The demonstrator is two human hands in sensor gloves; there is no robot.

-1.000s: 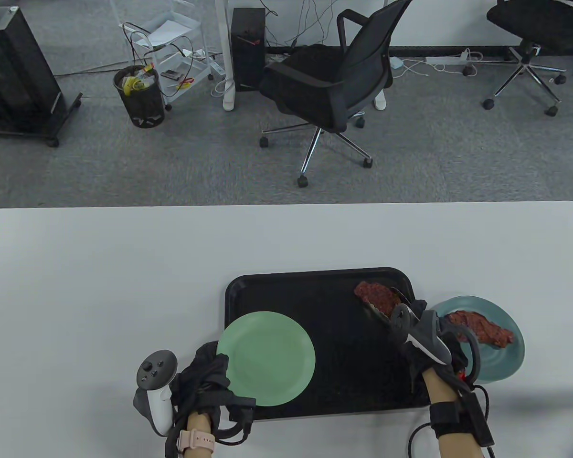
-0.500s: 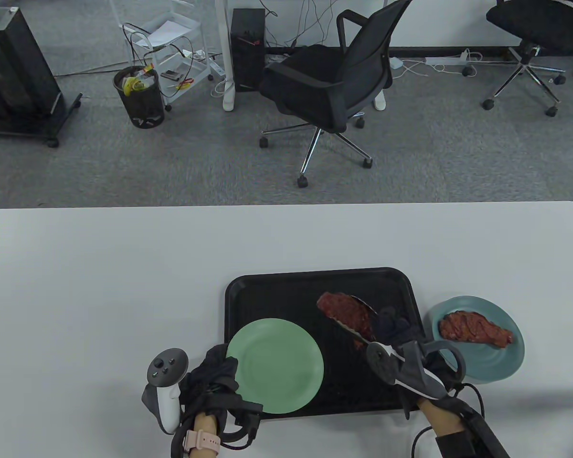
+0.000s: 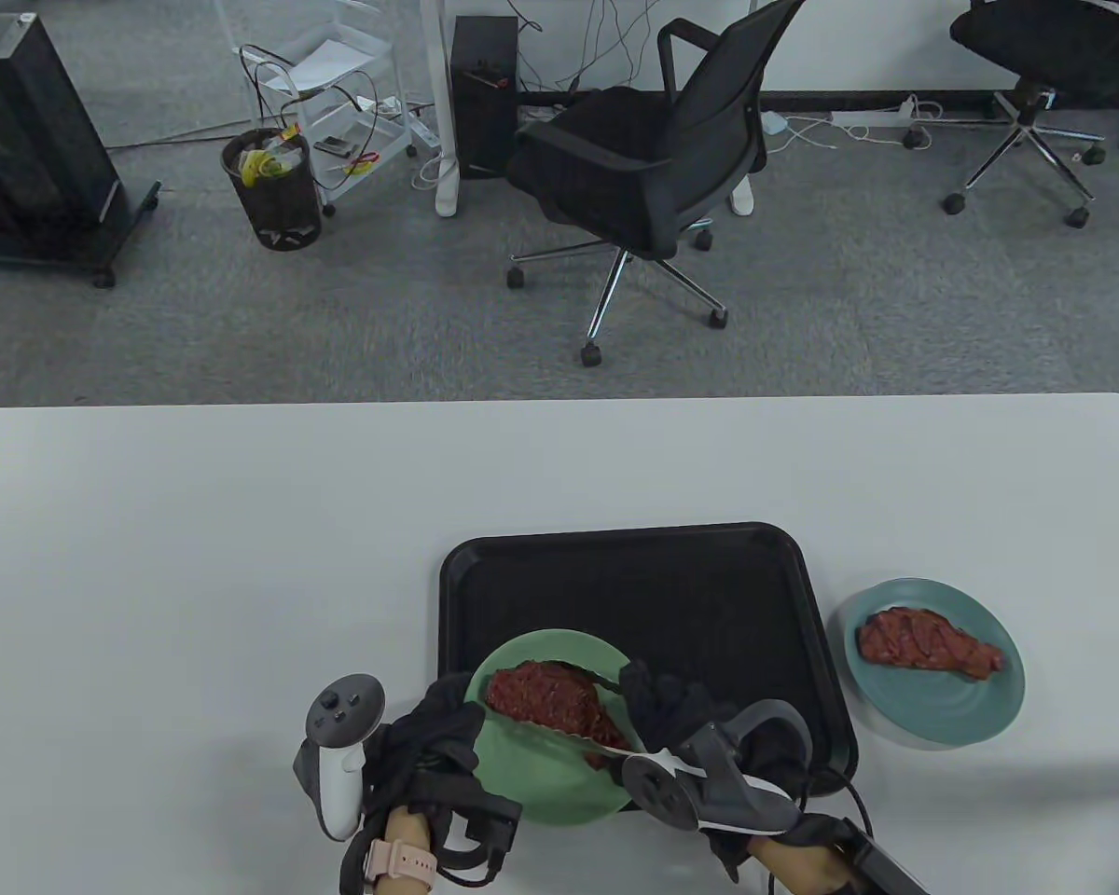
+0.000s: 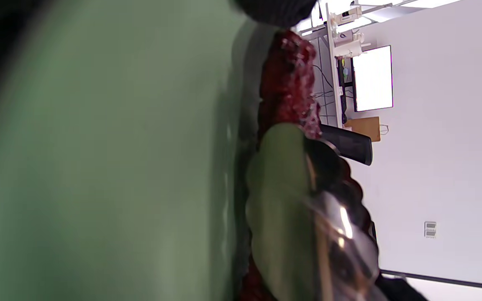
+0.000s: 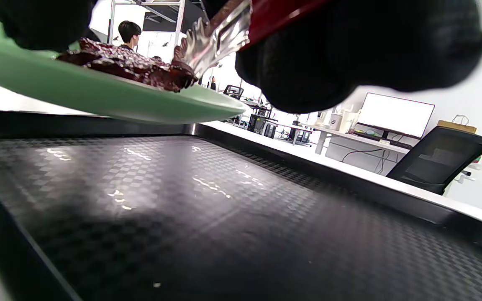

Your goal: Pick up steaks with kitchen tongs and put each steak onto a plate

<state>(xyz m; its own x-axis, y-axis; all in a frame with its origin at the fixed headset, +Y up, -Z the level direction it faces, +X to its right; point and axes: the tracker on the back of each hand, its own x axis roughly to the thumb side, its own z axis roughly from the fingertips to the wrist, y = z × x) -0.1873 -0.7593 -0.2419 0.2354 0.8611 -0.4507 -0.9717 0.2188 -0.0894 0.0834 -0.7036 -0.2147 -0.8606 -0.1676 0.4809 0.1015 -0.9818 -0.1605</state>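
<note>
My left hand [image 3: 443, 727] grips the left rim of a green plate [image 3: 531, 792] and holds it tilted above the near left part of the black tray [image 3: 634, 578]. A red steak [image 3: 550, 699] lies on that plate, with the metal tongs [image 3: 601, 743] still around it, one arm on each side. My right hand [image 3: 662, 704] grips the tongs' handle over the tray. In the right wrist view the tongs [image 5: 220, 37] touch the steak [image 5: 128, 62] on the raised green plate [image 5: 98, 98]. A second steak [image 3: 928, 643] lies on the blue plate [image 3: 951, 713].
The blue plate stands on the white table [image 3: 196, 559], just right of the tray. The tray's far half holds nothing. Beyond the table's far edge stand an office chair [image 3: 634, 168] and a waste bin [image 3: 272, 186] on the floor.
My right hand carried the steak in the tongs from the tray's far right corner leftward and toward me, onto the green plate. My left hand shifted the plate slightly right and nearer.
</note>
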